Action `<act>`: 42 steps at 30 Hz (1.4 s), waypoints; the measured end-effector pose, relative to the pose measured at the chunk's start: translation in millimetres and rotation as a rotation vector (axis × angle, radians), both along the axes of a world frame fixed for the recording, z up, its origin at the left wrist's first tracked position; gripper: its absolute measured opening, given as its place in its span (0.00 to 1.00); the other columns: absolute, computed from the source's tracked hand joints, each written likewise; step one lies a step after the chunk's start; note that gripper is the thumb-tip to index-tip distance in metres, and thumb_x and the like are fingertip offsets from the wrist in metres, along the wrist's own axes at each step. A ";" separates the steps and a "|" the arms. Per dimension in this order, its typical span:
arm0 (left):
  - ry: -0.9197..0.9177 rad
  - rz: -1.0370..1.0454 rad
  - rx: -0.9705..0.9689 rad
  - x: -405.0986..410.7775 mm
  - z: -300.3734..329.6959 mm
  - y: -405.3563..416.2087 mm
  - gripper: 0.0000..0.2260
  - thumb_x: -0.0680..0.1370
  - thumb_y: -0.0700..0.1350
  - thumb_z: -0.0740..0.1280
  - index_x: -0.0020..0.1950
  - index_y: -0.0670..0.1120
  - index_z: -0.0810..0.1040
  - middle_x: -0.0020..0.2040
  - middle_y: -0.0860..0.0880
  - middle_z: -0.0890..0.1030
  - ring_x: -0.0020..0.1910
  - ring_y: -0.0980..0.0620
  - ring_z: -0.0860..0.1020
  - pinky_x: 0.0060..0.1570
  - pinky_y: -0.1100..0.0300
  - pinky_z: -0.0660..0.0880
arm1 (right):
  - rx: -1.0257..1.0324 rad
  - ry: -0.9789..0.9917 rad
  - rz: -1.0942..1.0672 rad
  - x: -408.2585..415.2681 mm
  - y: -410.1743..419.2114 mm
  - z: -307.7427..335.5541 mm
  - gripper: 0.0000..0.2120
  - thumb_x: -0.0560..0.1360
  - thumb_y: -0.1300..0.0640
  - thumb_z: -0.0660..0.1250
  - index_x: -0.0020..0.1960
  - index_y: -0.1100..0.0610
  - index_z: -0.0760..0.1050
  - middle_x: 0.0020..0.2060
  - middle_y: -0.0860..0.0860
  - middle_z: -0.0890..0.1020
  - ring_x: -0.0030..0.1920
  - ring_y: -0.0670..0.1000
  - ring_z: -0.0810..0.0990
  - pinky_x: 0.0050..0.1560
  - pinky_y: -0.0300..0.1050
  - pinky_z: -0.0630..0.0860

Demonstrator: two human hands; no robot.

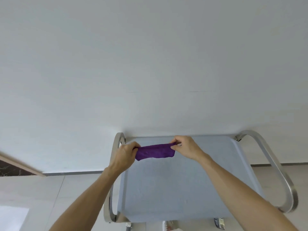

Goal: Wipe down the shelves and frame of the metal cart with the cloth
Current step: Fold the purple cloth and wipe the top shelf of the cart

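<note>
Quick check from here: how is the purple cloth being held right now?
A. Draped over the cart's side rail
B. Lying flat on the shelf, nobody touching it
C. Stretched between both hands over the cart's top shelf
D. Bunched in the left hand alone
C: the left hand and right hand each pinch an end of the purple cloth, held taut over the top shelf.

The cart (183, 180) stands against the wall (150, 64). Above its top shelf (183, 189), the cloth (155, 151) stretches between left hand (125, 155) and right hand (185, 146).
</note>
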State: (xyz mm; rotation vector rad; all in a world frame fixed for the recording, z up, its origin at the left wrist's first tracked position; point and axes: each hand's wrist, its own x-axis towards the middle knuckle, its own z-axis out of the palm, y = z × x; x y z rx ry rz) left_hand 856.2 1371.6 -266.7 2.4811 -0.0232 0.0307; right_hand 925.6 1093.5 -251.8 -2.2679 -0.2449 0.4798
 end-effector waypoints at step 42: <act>0.430 -0.424 0.130 -65.1 -96.8 -64.7 0.10 0.81 0.46 0.64 0.61 0.51 0.79 0.62 0.55 0.78 0.61 0.57 0.73 0.62 0.65 0.69 | -0.542 -0.047 0.156 -107.4 -55.9 -164.2 0.24 0.83 0.51 0.56 0.79 0.52 0.59 0.80 0.52 0.56 0.79 0.53 0.55 0.76 0.52 0.55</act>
